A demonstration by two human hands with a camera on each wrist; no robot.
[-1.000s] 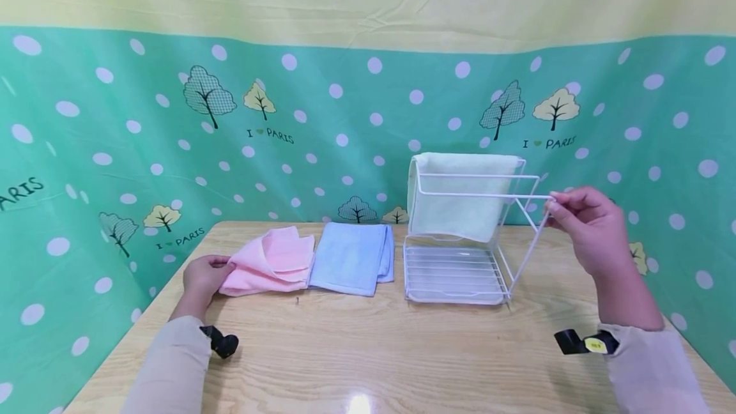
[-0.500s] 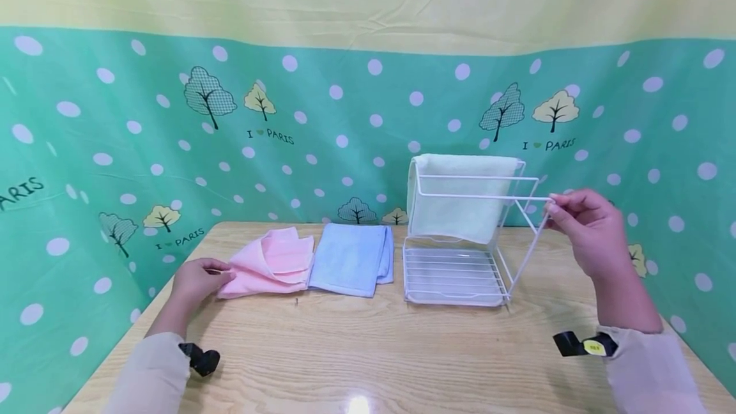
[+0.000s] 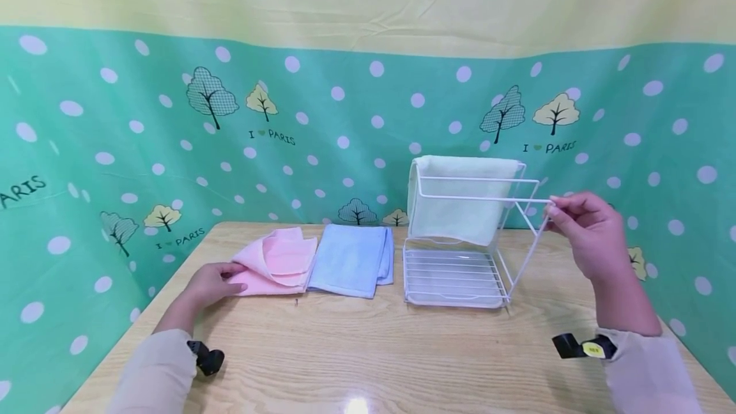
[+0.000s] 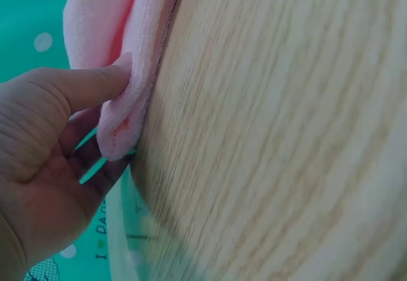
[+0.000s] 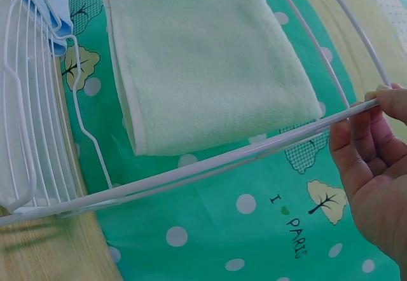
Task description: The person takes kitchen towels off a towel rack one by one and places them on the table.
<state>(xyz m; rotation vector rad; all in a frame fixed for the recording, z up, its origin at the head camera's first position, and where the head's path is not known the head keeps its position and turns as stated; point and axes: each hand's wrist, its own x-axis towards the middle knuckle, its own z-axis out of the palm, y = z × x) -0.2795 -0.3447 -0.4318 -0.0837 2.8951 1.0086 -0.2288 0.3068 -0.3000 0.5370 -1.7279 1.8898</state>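
Your left hand (image 3: pixel 211 284) has edged right, pinching the pink cloth (image 3: pixel 286 262) likely more securely; your right hand (image 3: pixel 595 235) pinches the rack (image 3: pixel 454 280).

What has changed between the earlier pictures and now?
Only a little: the left hand has shifted slightly to the right since half a second ago and now reaches farther over the left end of the pink cloth, pinching it. The right hand still grips the white rack; the blue cloth and pale green cloth stayed put.
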